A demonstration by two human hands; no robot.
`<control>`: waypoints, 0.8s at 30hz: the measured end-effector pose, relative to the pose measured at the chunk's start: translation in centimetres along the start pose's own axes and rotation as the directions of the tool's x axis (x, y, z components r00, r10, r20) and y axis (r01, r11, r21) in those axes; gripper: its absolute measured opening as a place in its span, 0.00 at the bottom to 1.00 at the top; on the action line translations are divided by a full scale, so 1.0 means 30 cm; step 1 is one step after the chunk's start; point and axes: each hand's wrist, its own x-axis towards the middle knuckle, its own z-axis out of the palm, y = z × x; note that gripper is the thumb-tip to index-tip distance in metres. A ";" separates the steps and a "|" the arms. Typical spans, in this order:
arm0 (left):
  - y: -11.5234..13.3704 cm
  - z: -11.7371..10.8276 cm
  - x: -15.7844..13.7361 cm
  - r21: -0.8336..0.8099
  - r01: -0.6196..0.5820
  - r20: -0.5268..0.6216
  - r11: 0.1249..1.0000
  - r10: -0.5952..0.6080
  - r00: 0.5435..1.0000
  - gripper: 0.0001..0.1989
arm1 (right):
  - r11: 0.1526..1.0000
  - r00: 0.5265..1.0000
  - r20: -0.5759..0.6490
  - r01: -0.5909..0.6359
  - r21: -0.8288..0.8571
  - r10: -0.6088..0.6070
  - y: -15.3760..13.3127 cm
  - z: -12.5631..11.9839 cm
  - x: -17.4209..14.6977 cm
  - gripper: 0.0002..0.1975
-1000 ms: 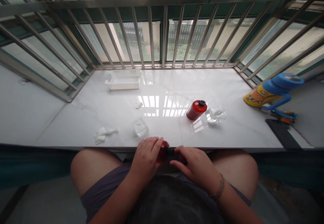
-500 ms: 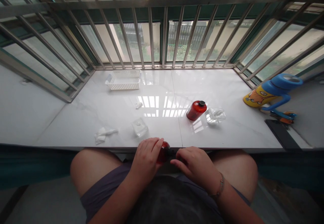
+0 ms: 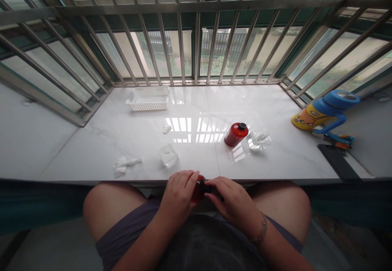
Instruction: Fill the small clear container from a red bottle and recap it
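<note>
My left hand is wrapped round a red bottle, which lies on its side over my lap at the counter's front edge. Most of its body is hidden under my fingers. At its neck is a black top, and my right hand grips this with thumb and fingers. Beyond my hands, a second red bottle with a black cap stands on the counter. Beside it is a clear plastic box with crumpled white stuff inside. Another clear box sits nearer my left hand.
A white basket stands at the back left of the white counter. Crumpled tissue and a small white scrap lie on the left. At right are a blue and yellow flask and a black phone. Metal bars line the window.
My right hand has moved slightly left and closed onto the bottle's black top. The left hand keeps its hold on the bottle. The whole view has shifted a little.
</note>
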 end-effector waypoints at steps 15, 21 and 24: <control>0.012 0.030 0.006 -0.004 0.017 -0.083 1.000 -0.017 0.996 0.36 | 0.995 0.993 -0.062 -0.101 0.023 0.103 -0.014 -0.006 0.005 0.12; -0.003 0.011 0.007 -0.145 0.043 -0.156 0.989 -0.066 0.986 0.39 | 0.989 0.961 -0.271 -0.087 -0.117 0.053 0.066 -0.141 0.088 0.10; -0.036 0.012 0.000 -0.225 0.071 -0.193 0.972 -0.116 0.974 0.40 | 0.917 0.900 -0.436 -0.158 -0.367 -0.020 0.170 -0.240 0.178 0.10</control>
